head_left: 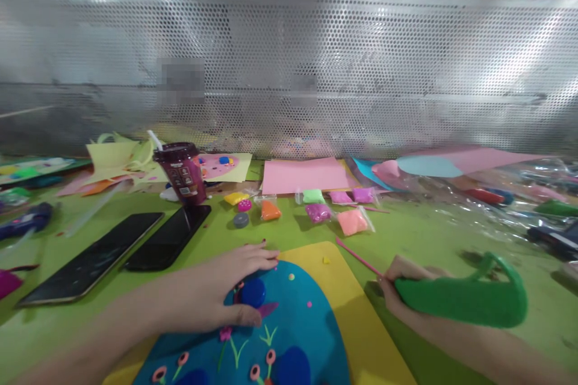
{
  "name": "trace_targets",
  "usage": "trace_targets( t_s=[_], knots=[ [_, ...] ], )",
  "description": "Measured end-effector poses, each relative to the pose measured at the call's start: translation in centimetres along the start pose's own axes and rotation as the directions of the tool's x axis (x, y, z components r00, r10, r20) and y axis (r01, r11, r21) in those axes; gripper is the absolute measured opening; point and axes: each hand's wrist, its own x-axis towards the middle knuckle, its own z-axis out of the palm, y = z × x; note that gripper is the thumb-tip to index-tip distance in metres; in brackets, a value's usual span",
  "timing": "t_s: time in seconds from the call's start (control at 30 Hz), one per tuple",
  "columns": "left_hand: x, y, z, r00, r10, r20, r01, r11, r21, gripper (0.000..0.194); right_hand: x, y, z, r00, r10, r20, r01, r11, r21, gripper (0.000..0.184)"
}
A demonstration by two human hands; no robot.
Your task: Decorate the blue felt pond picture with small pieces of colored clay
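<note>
Bottom centre of frame: blue cutout (307,322) is lying on a yellow sheet (365,328), flat on the green desk (410,234). Lower part is carrying plenty: pink-ringed flowers (159,373), green sprigs (267,340), a magenta flower (225,333), a dark blue patch (293,366). Further up, a blue dome (253,293) and a purple piece (270,309) are showing by the left hand (221,280). Decorating is looking well along; right side is showing mostly bare blue plus a pink dot (309,304), so room is remaining there. Bottom edge is running out of frame, can't judge that part.

Left hand is reaching in from lower left, palm down over the cutout's upper left; grip is standing apart, thumb and fingers spreading around the dome. Right hand (403,269) is coming from lower right, grip pinching the end of a pink stick (359,255), which is pointing up-left, off the cutout. Green looped thing (460,301) is covering part of that hand; held or worn, hard to say.

Farther: two phones (169,237) are lying left, colour packets (271,210) mid-frame; behind, a cup (183,174) is standing left of centre, beside paper sheets (307,175). Perforated panel (289,72) is filling the upper frame.
</note>
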Motion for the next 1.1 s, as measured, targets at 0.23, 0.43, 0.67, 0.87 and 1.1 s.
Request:
trace_targets(
  t_s=[0.23,0.43,0.67,0.87,1.1],
  knots=[
    [-0.1,-0.3,0.2,1.000,0.014,0.002,-0.014,1.000,0.000,0.064,0.6,-0.3,-1.4,0.984,-0.097,0.148,0.093,0.995,0.033,0.023],
    [0.3,-0.9,0.5,0.994,0.067,-0.091,-0.062,0.997,0.056,0.059,1.5,0.4,-2.0,0.991,-0.019,0.132,-0.001,0.989,0.147,0.021],
    [3.9,6.3,1.6,0.892,0.407,-0.195,-0.351,0.898,0.265,0.035,4.2,4.7,-3.9,0.905,-0.165,0.393,0.186,0.982,-0.016,0.021],
    [9.5,9.8,3.3,0.804,0.523,-0.283,-0.426,0.838,0.340,0.021,5.1,6.3,-4.6,0.782,-0.302,0.546,0.392,0.918,-0.054,0.040],
    [11.7,9.8,4.7,0.785,0.488,-0.382,-0.398,0.869,0.293,0.019,4.8,6.8,-4.2,0.778,-0.316,0.542,0.464,0.872,-0.157,0.050]
  ],
)
